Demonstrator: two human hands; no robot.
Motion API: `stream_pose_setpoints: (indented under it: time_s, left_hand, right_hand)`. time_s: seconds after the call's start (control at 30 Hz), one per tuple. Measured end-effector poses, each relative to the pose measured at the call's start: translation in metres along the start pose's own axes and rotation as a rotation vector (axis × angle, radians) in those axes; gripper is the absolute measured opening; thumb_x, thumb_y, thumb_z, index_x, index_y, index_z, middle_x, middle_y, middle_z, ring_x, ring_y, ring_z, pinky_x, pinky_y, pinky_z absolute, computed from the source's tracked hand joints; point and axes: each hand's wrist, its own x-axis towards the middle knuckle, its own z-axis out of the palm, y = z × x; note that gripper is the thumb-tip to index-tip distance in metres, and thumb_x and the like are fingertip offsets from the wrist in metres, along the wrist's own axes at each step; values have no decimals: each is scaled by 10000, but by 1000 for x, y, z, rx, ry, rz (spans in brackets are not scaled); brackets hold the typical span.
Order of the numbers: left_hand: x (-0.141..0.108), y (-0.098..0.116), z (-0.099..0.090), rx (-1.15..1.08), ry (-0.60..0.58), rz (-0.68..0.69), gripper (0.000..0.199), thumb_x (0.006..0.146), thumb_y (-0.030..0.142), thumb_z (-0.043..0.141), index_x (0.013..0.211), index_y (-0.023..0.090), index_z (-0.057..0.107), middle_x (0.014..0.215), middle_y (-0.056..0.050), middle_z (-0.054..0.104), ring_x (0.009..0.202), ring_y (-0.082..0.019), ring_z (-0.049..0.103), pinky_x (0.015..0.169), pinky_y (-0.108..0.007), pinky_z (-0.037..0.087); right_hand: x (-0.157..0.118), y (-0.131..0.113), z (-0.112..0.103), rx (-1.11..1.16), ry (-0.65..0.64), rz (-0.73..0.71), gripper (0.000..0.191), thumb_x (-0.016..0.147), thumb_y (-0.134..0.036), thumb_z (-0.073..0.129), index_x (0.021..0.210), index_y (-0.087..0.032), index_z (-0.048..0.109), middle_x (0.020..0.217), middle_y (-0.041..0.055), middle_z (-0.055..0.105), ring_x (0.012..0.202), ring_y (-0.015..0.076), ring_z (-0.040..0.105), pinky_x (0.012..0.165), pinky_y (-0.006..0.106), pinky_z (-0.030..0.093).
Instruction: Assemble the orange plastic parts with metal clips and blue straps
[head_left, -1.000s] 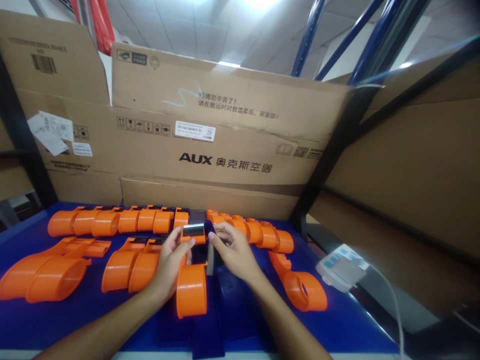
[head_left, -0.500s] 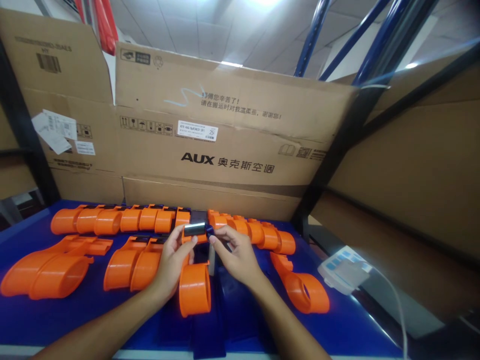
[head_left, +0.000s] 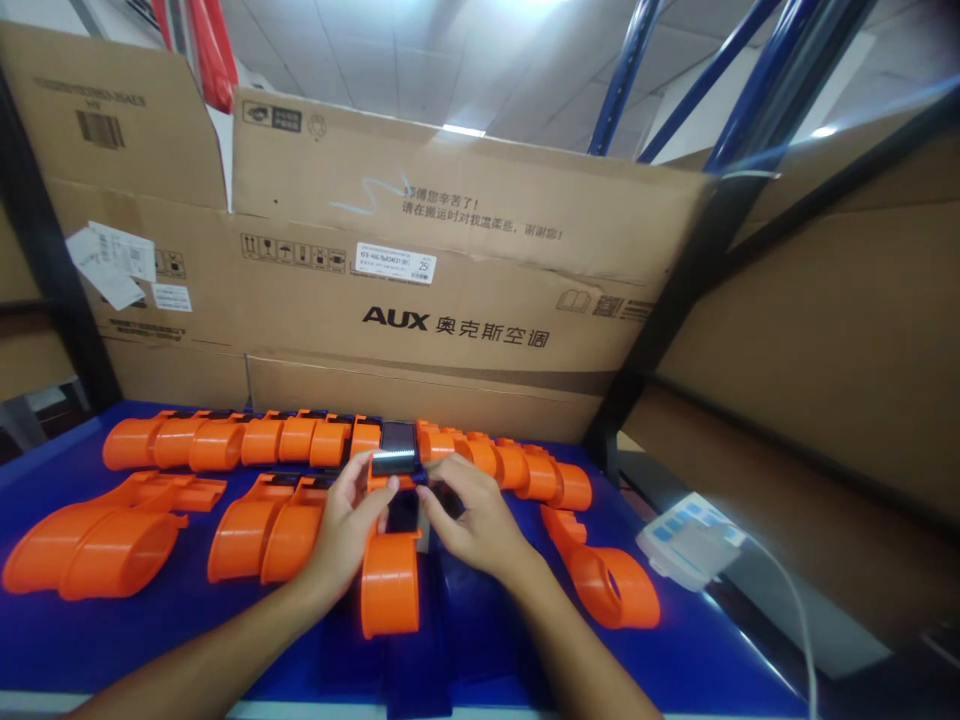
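Observation:
An orange tape dispenser (head_left: 390,585) with a round, open drum hangs in front of me. At its upper end are a toothed metal blade (head_left: 394,461) and dark blue parts. My left hand (head_left: 346,515) is closed round the dispenser's upper part from the left, thumb in front. Pinched from the right, a small dark blue piece (head_left: 419,476) beside the blade sits at the fingertips of my right hand (head_left: 472,510). Part of that piece is hidden by the fingers. I cannot tell whether it is seated in the dispenser.
Orange dispensers (head_left: 217,445) stand in a row along the back of the blue tabletop (head_left: 247,635), with more at left and right. Dark blue flat parts (head_left: 480,610) lie below my hands. A white power strip (head_left: 690,540) with a cable is at right. A cardboard wall (head_left: 300,330) closes the back.
The bladed end has shifted slightly right and turned a little. The small dark blue piece now sits lower beside the blade, and my right fingers have moved slightly with it.

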Motion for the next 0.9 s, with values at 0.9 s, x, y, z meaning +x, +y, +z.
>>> stream_pose_setpoints:
  time_s: [0.9]
  left_hand:
    - [-4, 12, 4, -180, -259, -215, 899, 821, 378, 791, 1581, 238, 331, 709, -27, 728, 569, -187, 690, 611, -293, 546]
  right_hand:
    - [1, 2, 0, 707, -10, 375, 315, 1003, -467, 525, 1253, -278, 501, 973, 27, 645, 897, 214, 630, 844, 352, 493]
